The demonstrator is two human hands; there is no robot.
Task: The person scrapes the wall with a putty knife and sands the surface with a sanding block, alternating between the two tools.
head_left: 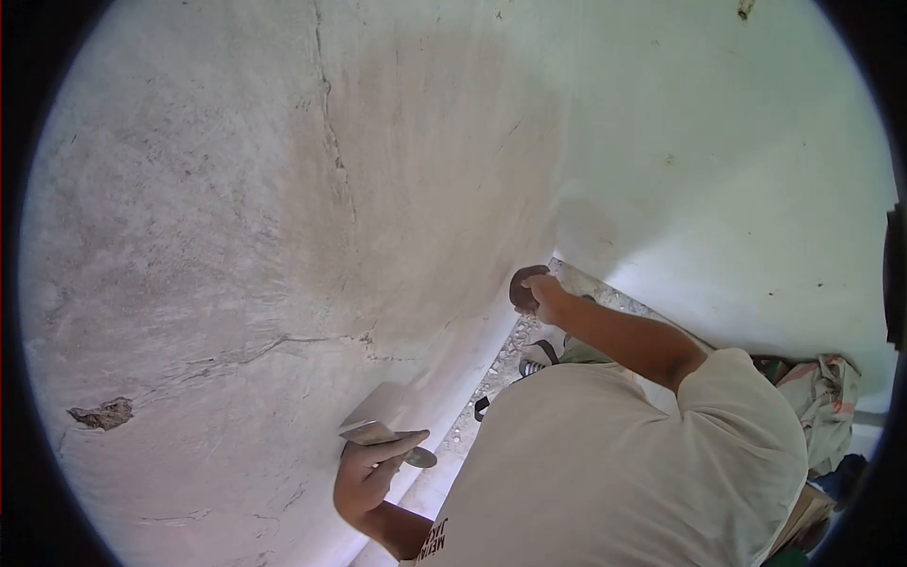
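Note:
My left hand (364,472) is closed around a putty knife (376,408). Its wide thin blade points up against the plastered wall (425,189), and the rounded end of its handle sticks out past my fingers. Farther up, at the wall's edge near the corner, my right hand (543,295) grips a dark brown rounded pad (521,286). My thumb and fingers cover part of the pad, which lies close to the wall surface. A long crack runs down the upper plaster, and another crosses it lower down.
A chipped hole (104,413) breaks the wall at the lower left. A second, pale wall (727,189) meets it at the corner. Below, rubble (605,291) lies on the floor by my sandalled foot (535,363). Crumpled sacks (827,406) stand at the right.

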